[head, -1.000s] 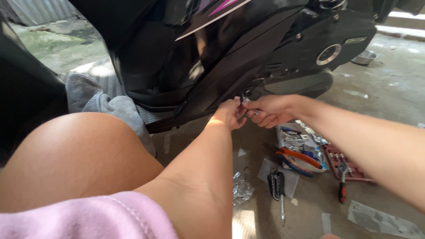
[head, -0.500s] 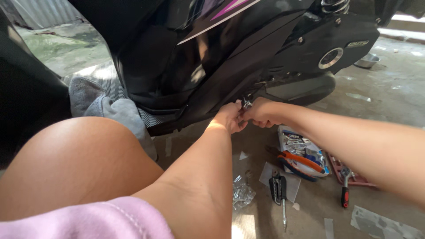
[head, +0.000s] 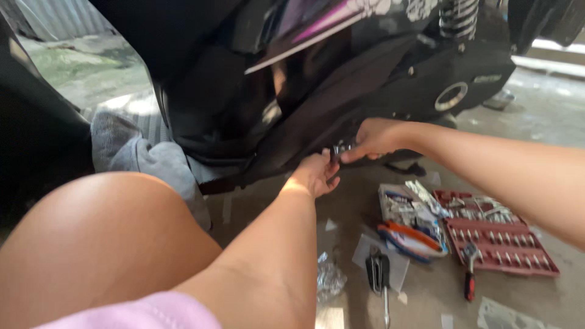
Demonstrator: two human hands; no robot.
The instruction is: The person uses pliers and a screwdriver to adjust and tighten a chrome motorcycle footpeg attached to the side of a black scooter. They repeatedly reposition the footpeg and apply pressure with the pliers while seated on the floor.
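Hands closer together than before: right hand (head: 373, 137) fingers pinching small metal fastener (head: 340, 148) at scooter panel (head: 365, 91); left hand (head: 317, 173) fingers curled, steadying panel edge below.

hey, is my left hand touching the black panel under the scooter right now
Touching. The head view shows the left hand pressed up against the lower edge of the black panel, no gap between them.

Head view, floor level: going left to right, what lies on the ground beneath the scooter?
Grey cloth → crumpled clear wrapper → black-handled screwdriver → orange-handled pliers → red socket tray. Above them, the left hand and right hand meet at the scooter's black lower panel.
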